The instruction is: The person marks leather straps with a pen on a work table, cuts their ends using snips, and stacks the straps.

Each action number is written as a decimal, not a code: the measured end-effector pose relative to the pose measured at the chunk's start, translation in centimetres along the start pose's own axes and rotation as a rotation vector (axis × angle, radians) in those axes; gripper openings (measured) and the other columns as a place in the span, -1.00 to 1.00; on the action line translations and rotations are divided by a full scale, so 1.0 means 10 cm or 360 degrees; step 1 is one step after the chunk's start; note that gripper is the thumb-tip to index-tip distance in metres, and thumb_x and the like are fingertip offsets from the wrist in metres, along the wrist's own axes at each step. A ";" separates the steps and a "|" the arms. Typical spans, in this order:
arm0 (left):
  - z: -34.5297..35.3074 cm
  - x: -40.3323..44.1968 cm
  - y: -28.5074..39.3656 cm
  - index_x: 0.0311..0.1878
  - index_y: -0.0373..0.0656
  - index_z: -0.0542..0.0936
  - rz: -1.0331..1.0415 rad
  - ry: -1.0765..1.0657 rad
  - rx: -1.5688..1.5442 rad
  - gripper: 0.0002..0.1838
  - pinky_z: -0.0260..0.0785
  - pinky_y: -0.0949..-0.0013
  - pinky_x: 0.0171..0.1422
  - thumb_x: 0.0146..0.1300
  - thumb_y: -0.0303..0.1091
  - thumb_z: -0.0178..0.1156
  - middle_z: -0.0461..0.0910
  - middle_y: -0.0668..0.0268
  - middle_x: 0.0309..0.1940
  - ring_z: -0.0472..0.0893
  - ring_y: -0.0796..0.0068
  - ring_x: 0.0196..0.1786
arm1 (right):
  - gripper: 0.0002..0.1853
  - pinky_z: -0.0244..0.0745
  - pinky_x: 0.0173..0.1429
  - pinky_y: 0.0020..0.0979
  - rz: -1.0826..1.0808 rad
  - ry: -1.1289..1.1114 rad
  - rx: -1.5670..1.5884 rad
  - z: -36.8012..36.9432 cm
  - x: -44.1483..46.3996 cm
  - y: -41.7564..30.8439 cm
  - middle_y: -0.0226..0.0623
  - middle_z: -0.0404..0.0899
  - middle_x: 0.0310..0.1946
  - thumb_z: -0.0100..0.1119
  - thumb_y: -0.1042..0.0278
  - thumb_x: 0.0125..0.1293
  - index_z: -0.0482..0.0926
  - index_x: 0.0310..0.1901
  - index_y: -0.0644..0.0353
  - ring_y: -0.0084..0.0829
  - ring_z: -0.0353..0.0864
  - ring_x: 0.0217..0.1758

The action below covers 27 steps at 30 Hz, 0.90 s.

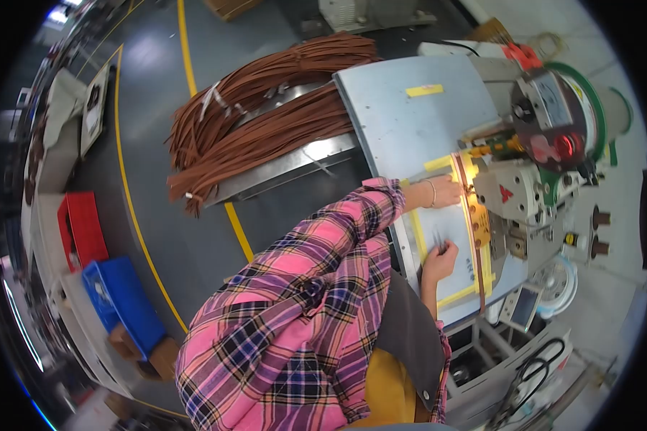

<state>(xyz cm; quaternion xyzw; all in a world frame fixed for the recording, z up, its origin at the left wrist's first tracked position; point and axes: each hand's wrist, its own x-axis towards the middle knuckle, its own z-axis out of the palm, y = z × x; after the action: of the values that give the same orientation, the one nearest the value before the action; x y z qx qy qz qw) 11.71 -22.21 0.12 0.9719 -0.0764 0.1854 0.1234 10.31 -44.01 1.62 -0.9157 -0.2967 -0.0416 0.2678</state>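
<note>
A narrow brown strap (479, 276) lies across the pale work table (449, 86), along the front of an industrial sewing machine (507, 190). My left hand (444, 192) is at the strap beside the lit needle area, its fingers closed at the strap's edge. Nearer the lower end of the table, my right hand (440, 260) hovers with curled fingers. A thin dark blurred shape shows at its fingertips, too small to make out. Yellow tape (420, 233) marks the tabletop around both hands. A tan block with holes (479, 224) sits against the strap.
A large bundle of brown straps (266, 108) rests on a metal stand (295, 169) left of the table. A control panel (519, 307) hangs below the machine. Red (83, 226) and blue bins (126, 302) stand far left. Yellow lines (126, 190) cross the floor.
</note>
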 end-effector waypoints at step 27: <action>-0.69 -3.88 -0.60 -0.04 -0.25 0.43 -0.2023 0.0511 0.0139 -0.61 0.36 0.12 0.07 -0.03 -0.52 0.13 0.46 0.06 -0.08 0.45 0.04 0.00 | -0.72 0.44 -0.06 -0.22 0.0064 -0.0066 -0.0198 0.09 0.09 0.14 -0.08 0.55 -0.20 0.02 0.50 0.09 0.47 -0.11 0.28 -0.08 0.55 -0.14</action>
<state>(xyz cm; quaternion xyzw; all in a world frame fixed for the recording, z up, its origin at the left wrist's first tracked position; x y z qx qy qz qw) -25.15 -10.59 -9.68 0.7920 0.5398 0.2219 0.1791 11.75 -44.10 0.42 -0.9370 -0.2805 -0.0356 0.2050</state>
